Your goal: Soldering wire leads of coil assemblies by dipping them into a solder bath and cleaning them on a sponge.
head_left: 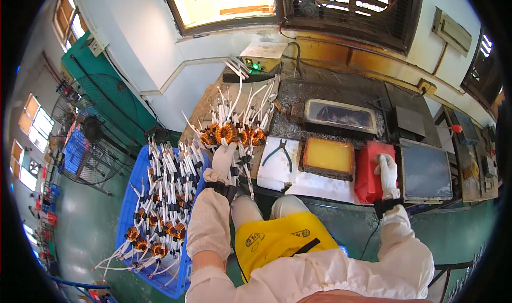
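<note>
My left hand (223,163), in a white glove, is closed at a copper-wound ring coil (227,134) at the bench's left front; its fingertips are partly hidden. Beside it stand several similar coils (245,136) with white leads pointing up. My right hand (386,173), also gloved, has its fingers curled over a red plastic container (369,174) at the bench's front edge. Between the hands lie pliers (278,156) with dark handles, spread on a white sheet. A square pan of yellow material (328,157) sits just left of the red container.
A blue crate (132,204) full of coils with white leads stands on my left. Behind the yellow pan is a glass-topped rectangular tray (340,116). A grey-topped square pan (426,169) lies at right. A control box (261,63) with a green light stands at the back.
</note>
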### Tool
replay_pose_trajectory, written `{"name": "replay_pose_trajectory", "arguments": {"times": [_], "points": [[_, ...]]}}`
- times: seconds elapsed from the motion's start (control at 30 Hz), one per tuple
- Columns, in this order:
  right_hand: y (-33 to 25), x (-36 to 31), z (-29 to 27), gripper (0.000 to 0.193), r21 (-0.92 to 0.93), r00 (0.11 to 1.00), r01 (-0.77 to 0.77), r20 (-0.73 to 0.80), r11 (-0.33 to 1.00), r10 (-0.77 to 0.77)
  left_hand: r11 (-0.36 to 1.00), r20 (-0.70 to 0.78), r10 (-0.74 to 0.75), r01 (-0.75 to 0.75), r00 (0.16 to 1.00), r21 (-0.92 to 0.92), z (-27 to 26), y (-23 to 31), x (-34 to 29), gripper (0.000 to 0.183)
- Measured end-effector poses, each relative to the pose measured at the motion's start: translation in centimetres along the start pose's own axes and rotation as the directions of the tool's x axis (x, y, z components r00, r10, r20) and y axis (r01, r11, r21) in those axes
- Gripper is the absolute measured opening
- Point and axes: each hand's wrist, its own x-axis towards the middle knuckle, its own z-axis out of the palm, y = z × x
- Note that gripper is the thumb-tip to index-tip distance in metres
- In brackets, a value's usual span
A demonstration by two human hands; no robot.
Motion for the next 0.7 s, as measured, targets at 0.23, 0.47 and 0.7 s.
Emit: {"name": "replay_pose_trajectory", "arguments": {"times": [0.23, 0.47, 0.7], "points": [[-0.1, -0.6, 0.8, 0.020, 0.045, 0.999, 0.037, -0.032, 0.998, -0.035, 0.987, -0.089, 0.119, -0.107, 0.989, 0.123, -0.5, -3.6, 5.6, 0.051], [0.5, -0.3, 0.7, 0.019, 0.055, 0.998, 0.036, -0.058, 0.998, -0.032, 0.947, -0.206, 0.096, -0.026, 0.974, 0.320, 0.3, -2.9, 7.2, 0.055], [0.9, -0.3, 0.6, 0.018, 0.067, 0.997, 0.050, -0.064, 0.997, -0.046, 0.914, -0.332, 0.248, -0.106, 0.910, 0.392, 0.6, 1.0, 4.4, 0.071]]}}
